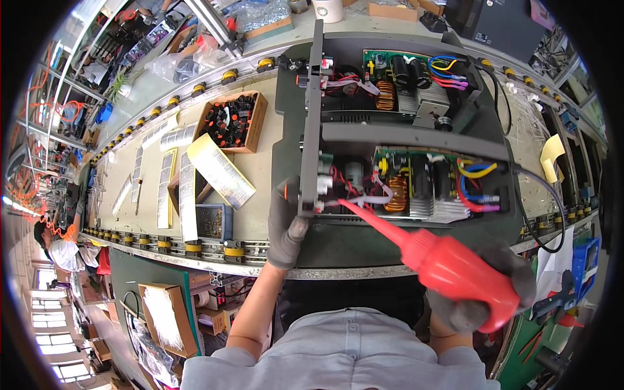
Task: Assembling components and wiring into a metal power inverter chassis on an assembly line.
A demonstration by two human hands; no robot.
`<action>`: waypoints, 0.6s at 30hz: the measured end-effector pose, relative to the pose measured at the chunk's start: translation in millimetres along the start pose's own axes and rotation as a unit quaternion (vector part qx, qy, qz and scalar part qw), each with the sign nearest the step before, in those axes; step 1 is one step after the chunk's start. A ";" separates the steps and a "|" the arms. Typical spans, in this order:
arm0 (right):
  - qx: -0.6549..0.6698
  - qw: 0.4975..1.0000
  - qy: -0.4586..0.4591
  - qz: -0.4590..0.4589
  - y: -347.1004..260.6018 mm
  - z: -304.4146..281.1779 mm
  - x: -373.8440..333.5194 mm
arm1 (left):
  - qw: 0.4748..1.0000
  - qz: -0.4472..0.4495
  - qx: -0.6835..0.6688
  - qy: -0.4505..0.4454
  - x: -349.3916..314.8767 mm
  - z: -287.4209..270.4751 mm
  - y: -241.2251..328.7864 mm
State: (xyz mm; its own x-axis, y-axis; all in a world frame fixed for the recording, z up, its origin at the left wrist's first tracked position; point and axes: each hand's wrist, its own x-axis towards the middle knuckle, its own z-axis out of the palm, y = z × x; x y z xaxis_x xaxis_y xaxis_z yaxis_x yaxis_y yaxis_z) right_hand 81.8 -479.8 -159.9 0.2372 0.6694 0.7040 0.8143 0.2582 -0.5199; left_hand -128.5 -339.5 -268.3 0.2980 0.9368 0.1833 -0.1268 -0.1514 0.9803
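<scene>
My right hand, in a dark grey glove, is wrapped round a red squeeze bottle. The bottle's long tapered nozzle points up and left, its tip by the wires just behind the front panel of the nearer open electronic unit. At the outer side of that grey front panel, my gloved left hand grips its near end. A dark part with an orange mark shows at the left fingertips. Inside the unit are a copper coil, black capacitors, heat sinks and coloured wires. A second similar open unit lies beyond it.
Both units rest on a dark board on the roller conveyor. Left of them are a wooden box of black knobs, printed label sheets and a blue tray. A black cable loops at the right. Another person stands far left.
</scene>
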 end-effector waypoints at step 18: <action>0.041 0.999 -0.003 -0.012 17.2 47.3 6.0 | 0.997 -0.012 0.072 -0.020 -9.2 -18.7 -33.8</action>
State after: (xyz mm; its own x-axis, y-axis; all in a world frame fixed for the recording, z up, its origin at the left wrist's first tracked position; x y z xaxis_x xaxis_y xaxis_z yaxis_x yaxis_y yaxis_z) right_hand 72.2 -438.4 -187.5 0.2152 0.6666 0.7137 0.7737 0.3295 -0.5411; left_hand -144.7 -337.1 -304.4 0.3372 0.9277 0.1600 0.0174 -0.1761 0.9842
